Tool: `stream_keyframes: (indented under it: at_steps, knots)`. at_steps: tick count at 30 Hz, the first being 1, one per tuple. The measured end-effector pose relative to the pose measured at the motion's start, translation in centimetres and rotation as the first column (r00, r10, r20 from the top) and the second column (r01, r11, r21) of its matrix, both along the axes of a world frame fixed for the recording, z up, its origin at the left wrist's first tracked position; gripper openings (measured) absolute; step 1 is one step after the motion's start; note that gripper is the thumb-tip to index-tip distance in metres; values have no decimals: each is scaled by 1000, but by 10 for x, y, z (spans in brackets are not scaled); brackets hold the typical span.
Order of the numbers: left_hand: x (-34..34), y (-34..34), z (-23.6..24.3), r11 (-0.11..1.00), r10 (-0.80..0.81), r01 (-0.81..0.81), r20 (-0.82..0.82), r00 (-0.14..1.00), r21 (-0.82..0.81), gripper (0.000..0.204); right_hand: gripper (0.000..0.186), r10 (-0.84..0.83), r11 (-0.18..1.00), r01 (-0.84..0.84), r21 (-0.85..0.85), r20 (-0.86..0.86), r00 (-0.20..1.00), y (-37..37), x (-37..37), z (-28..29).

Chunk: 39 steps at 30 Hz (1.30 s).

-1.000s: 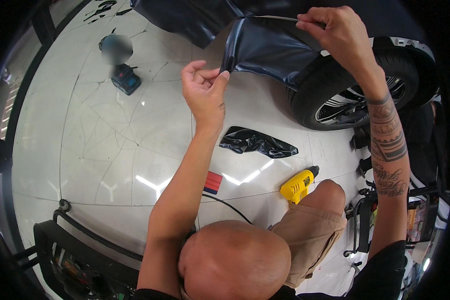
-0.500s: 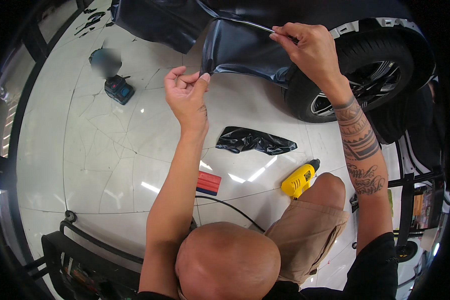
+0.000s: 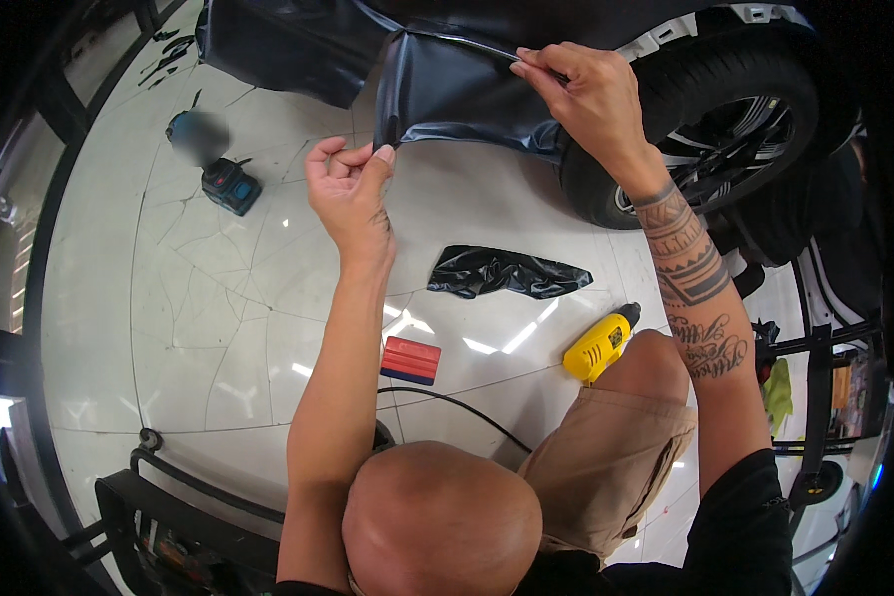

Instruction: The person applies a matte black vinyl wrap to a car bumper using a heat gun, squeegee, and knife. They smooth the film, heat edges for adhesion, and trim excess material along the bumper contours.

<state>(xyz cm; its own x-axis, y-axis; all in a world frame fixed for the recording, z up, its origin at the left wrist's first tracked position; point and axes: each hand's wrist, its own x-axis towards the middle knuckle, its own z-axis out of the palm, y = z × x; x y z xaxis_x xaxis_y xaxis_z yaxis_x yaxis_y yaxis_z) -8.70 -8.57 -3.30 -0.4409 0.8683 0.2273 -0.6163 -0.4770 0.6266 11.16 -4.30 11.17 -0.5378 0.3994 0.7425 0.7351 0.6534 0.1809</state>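
Though the car [image 3: 556, 20] runs along the top of my view, most of the floor [image 3: 169, 368] shows below it, and a wheel [image 3: 735, 129] stands at the right. Beside the wheel the film [image 3: 472, 94] hangs from the car's lower side; another dark sheet [image 3: 278, 55] hangs to its left, and I can't tell if the two are one piece. I'd judge the work partway: the film is up along its top edge, while its lower part hangs loose and creased, neither laid down nor trimmed. Nearer me on the floor lies a crumpled black offcut [image 3: 507, 273], which suggests some cutting is done. A yellow heat gun [image 3: 598, 346] lies by my knee [image 3: 651, 363], and a cordless tool [image 3: 230, 187], partly blurred, lies off to the left. My left hand [image 3: 353, 204] pinches the film's lower left corner between thumb and fingers, holding it out. My right hand [image 3: 596, 99] is pinched on a thin shiny strip [image 3: 462, 42] at the film's top edge; whether tool or trim, I can't tell. A red squeegee [image 3: 410, 358] lies near my left forearm, unused.
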Motion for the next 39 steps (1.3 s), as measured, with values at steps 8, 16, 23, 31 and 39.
stream_keyframes:
  at_steps: [8,16,23,31,39]
  knots:
    - [1,-8,4,995,101,-99,-145,984,24,43,16,-7,998,5,-65,-25,1000,-6,0,3]
    - [1,-11,5,991,133,-126,-196,972,47,39,17,15,995,-13,-97,20,1000,-9,-1,12]
    - [-1,-9,2,997,72,-68,-140,988,33,40,18,0,990,3,-138,17,1000,-10,5,11]
    - [-2,-6,-4,999,28,-25,-71,997,42,43,17,45,990,-47,-135,-22,999,-5,24,8]
    - [0,-11,-4,999,-27,28,-12,1000,42,44,16,27,988,-33,-151,-38,999,-4,42,4]
